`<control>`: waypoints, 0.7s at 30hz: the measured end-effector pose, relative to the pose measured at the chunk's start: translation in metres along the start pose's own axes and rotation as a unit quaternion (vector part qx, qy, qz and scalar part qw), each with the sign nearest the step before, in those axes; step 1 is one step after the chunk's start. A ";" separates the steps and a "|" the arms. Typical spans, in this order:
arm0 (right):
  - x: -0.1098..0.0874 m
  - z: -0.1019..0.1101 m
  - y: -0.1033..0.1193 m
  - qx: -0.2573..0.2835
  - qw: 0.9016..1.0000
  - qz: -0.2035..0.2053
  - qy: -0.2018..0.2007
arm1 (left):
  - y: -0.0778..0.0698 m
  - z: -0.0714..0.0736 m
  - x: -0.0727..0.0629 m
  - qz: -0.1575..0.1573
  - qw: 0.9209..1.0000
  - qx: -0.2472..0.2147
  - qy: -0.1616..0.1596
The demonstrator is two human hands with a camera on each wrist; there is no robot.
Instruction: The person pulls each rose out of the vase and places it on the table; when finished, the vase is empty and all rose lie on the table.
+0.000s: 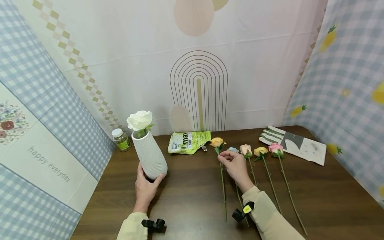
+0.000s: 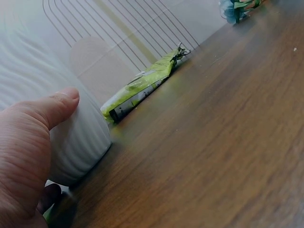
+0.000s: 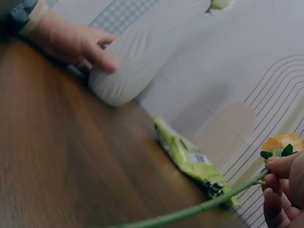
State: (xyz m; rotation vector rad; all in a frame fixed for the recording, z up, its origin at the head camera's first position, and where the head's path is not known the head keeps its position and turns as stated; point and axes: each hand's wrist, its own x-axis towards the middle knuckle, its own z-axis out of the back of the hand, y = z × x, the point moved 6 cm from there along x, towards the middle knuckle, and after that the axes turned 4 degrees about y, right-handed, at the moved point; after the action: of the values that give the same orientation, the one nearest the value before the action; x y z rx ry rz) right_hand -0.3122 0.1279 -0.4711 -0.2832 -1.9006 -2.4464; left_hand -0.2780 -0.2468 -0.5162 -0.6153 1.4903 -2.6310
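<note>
My left hand [image 1: 146, 187] grips the lower part of a white ribbed vase [image 1: 149, 155], thumb across its side in the left wrist view. A white artificial rose [image 1: 139, 120] stands in the vase's mouth. My right hand [image 1: 237, 166] pinches the stem of an orange-yellow rose [image 1: 217, 142] just below its bloom; the right wrist view shows the green stem [image 3: 204, 207] between thumb and fingers. Beside that hand lie a blue rose [image 1: 233, 150], partly hidden by it, a pale pink rose [image 1: 246, 150], a yellow rose [image 1: 260, 151] and a bright pink rose [image 1: 276, 148].
A green and white pouch [image 1: 189, 142] with a clip lies at the back of the brown table [image 1: 186, 206]. Left of the vase is a small white-lidded jar [image 1: 121, 140]. A white and grey glove [image 1: 295, 144] lies at the back right. Patterned cloth hangs behind and at both sides.
</note>
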 end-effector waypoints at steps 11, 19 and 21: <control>0.008 -0.001 -0.011 -0.073 0.994 -0.013 0.081 | 0.002 0.000 -0.002 -0.005 1.000 -0.001 -0.002; 0.007 0.000 -0.021 -0.116 0.987 -0.017 0.105 | 0.001 0.000 -0.001 -0.008 1.000 0.002 -0.006; 0.007 0.000 -0.024 -0.121 0.986 -0.018 0.109 | 0.000 0.000 -0.001 -0.009 1.000 0.002 -0.007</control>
State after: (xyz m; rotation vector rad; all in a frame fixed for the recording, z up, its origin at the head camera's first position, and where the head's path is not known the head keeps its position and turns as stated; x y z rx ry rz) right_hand -0.3227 0.1350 -0.4925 0.0147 -1.5387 -2.6091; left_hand -0.2769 -0.2468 -0.5167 -0.6470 1.4816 -2.6369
